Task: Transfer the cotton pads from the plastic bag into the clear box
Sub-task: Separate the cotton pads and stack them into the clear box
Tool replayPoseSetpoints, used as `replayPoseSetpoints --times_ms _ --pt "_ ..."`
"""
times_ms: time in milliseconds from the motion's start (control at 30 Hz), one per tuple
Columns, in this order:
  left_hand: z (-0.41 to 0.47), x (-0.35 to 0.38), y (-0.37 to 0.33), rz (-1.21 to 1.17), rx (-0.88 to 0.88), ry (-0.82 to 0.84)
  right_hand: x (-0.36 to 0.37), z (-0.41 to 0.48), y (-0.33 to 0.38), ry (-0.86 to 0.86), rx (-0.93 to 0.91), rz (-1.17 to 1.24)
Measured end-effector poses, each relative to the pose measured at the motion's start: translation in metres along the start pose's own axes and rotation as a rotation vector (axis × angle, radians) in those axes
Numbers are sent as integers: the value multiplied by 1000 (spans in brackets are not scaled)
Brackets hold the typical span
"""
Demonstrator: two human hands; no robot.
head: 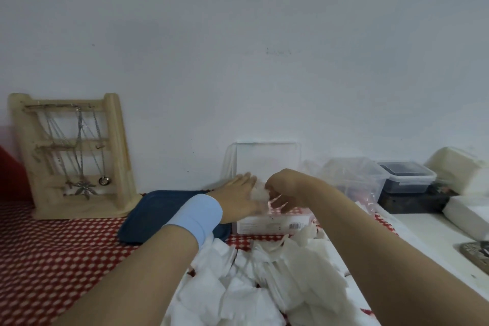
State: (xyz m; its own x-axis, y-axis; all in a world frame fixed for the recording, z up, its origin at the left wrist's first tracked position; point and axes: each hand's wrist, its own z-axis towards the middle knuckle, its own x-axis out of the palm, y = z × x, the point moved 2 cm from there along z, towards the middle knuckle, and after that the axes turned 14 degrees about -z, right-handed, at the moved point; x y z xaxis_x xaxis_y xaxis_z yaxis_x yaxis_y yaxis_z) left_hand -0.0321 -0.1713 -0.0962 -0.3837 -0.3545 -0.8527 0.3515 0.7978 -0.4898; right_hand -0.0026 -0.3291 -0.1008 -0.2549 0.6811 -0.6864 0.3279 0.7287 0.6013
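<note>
No legible txt: just a barcode [295, 225] + blurred small print, near face of pink-white pack [264, 223], centre.

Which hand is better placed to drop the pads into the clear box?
Probably right: the right hand pinches the cotton pads over the clear box; the left hand lies flat beside them.

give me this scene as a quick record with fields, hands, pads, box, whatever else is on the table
left hand: straight fingers against a wad of cotton pads
right hand: fingers curled, pinching the same wad
clear box: under both hands, lid upright
loose pads: heaped near the camera
plastic bag: crinkled, right of the box
jewellery stand: far left, upright
</note>
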Motion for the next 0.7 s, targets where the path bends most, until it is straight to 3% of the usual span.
replayPoseSetpoints --times_ms 200,300,500,700 --pt "-32 -33 7 -129 -24 -145 -24 -28 5 -197 -101 -64" --pt "-53 -35 12 -170 -4 -213 -19 -54 15 -280 -244 -109" --pt "-94 -18 42 -245 -74 -297 42 -104 32 -102 -560 -443" --pt "-120 1 72 -339 -188 -305 94 -97 41 -193 -670 -827"
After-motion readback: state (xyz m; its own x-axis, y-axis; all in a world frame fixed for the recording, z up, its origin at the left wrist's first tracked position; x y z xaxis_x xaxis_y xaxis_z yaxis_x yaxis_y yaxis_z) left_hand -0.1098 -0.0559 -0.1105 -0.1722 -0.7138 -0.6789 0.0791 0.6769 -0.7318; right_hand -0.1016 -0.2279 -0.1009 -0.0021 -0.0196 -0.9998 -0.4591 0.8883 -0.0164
